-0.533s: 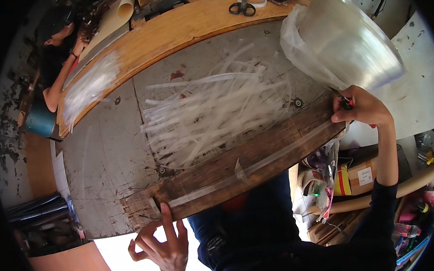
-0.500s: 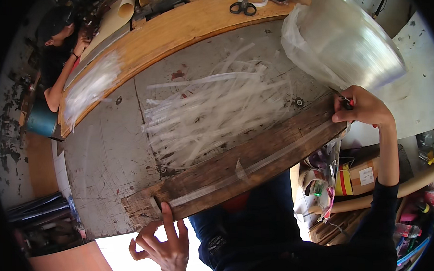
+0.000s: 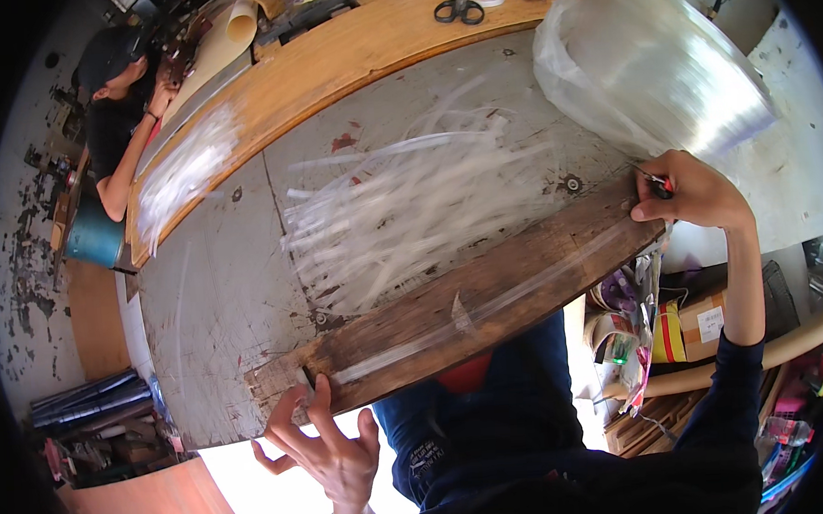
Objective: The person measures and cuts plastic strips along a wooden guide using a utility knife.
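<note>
A long clear plastic strip (image 3: 488,304) lies stretched along the worn wooden plank (image 3: 406,336) at the near edge of the grey worktable (image 3: 219,304). My left hand (image 3: 324,448) pins the strip's left end to the plank with spread fingertips. My right hand (image 3: 692,191) is at the plank's right end, fingers closed on a small red-handled blade (image 3: 659,182) held against the strip. A heap of cut clear strips (image 3: 409,211) lies on the table behind. A big roll of clear plastic film (image 3: 648,63) stands just above my right hand.
Another person (image 3: 115,105) sits at the table's far left by a second pile of strips (image 3: 184,171). Black scissors (image 3: 459,8) and a tape ring lie on the far wooden edge. Boxes and cluttered bags (image 3: 685,326) sit below the table at right; dark rods (image 3: 84,400) at left.
</note>
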The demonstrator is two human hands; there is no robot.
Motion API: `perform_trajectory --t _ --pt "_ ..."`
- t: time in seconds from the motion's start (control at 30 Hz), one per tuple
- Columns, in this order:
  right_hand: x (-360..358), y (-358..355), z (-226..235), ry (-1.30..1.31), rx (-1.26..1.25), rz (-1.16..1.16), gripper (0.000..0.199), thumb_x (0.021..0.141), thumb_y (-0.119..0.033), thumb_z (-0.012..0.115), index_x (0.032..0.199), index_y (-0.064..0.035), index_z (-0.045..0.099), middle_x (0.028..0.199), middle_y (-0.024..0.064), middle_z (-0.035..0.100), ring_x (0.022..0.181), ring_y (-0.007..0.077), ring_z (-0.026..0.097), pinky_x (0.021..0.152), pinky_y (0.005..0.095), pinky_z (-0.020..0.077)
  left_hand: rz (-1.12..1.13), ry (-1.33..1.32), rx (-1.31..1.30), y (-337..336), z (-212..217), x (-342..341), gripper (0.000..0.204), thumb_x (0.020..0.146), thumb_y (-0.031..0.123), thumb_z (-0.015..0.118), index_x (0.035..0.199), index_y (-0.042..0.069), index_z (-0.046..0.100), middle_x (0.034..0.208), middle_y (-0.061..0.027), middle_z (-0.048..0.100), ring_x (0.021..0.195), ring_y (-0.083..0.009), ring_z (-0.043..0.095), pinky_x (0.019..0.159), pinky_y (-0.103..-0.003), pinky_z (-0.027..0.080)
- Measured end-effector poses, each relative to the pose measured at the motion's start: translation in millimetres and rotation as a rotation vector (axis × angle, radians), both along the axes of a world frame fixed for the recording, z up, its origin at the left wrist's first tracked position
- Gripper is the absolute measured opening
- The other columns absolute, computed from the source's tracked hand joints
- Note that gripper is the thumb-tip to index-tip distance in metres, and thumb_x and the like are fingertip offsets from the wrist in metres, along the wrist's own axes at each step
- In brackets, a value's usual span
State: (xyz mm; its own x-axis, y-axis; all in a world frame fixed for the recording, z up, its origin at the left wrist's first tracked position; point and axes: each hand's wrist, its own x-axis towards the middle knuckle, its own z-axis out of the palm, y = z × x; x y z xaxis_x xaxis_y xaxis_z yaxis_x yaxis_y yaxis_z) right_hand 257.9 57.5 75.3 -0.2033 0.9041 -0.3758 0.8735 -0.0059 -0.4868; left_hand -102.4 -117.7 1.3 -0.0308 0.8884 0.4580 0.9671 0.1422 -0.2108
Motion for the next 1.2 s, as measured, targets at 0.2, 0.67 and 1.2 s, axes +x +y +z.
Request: perform_trajectory --t 0.2,0.67,1.2 --pt "0 -1 -2 0.013 -0.006 0.021 0.024 0.070 -0.019 0.070 0.061 -0.0034 0.055 0.045 0.0024 0.049 0.045 0.0096 0.049 0.045 0.0261 0.0348 -0.438 -0.302 -0.083 45 13 69 0.042 0.081 0.034 0.059 0.115 0.008 0.058 0.104 -0.0067 0.051 0.096 -0.0197 0.048 0.095 -0.045 0.026" --pt "4 -36 5 0.608 0.388 -0.446 0.044 0.070 -0.002 0.069 0.104 -0.0041 0.041 0.082 0.0049 0.051 0.068 0.0131 0.047 0.059 0.0278 0.0402 -0.733 -0.207 0.109 83 -7 138 0.032 0.074 0.011 0.057 0.106 0.010 0.064 0.092 0.0018 0.056 0.076 -0.0094 0.051 0.079 -0.032 0.039" --pt "-75 -118 -27 0.073 0.138 -0.042 0.040 0.087 -0.020 0.056 0.109 0.0062 0.036 0.072 0.0209 0.057 0.050 0.0356 0.057 0.040 0.0413 0.0439 -0.725 -0.274 0.096 85 -5 139 0.030 0.073 0.011 0.059 0.102 0.012 0.067 0.095 0.0025 0.057 0.076 -0.0103 0.053 0.069 -0.028 0.035"
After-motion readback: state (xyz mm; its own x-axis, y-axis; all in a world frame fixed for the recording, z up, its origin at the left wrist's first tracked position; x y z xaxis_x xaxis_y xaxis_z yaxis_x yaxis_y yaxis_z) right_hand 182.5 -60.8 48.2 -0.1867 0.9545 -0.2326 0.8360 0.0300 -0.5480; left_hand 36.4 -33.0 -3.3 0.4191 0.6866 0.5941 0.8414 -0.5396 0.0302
